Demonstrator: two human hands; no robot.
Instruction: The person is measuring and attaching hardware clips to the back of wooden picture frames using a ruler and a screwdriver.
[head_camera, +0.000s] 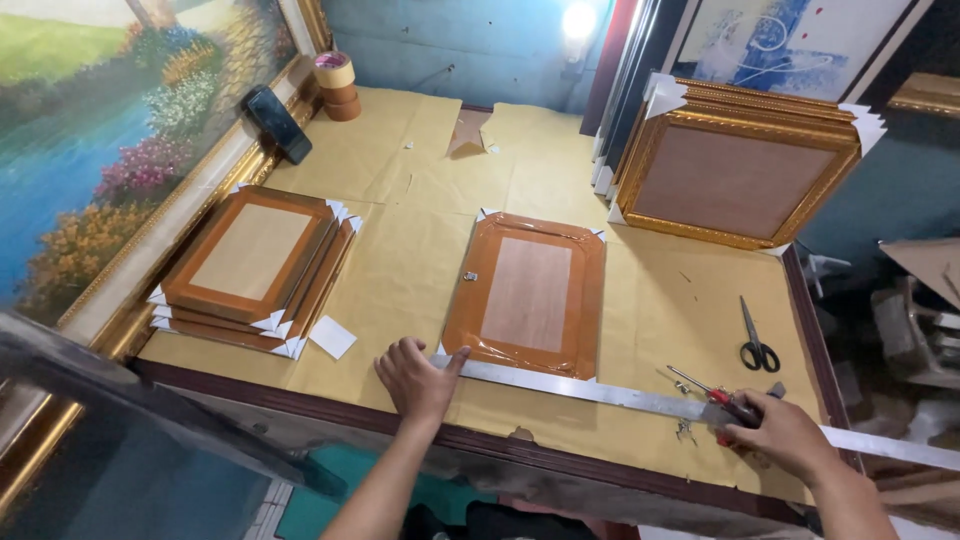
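A brown wooden picture frame (528, 293) lies face down on the paper-covered table (400, 270), wrapped in clear film with white corner guards. A long metal ruler (610, 393) runs across the table's near side, along the frame's near edge. My left hand (418, 380) presses flat on the ruler's left end, fingers spread. My right hand (785, 432) rests on the ruler farther right and grips a red-handled screwdriver (705, 390) whose tip points left.
A stack of similar brown frames (250, 265) sits at the left. Black scissors (755, 340) lie at the right. Gold frames (735, 175) lean at the back right. Tape rolls (338, 85) and a black phone (278, 124) are at the back left beside a large landscape painting (100, 130). Small metal fittings (685, 430) lie near the ruler.
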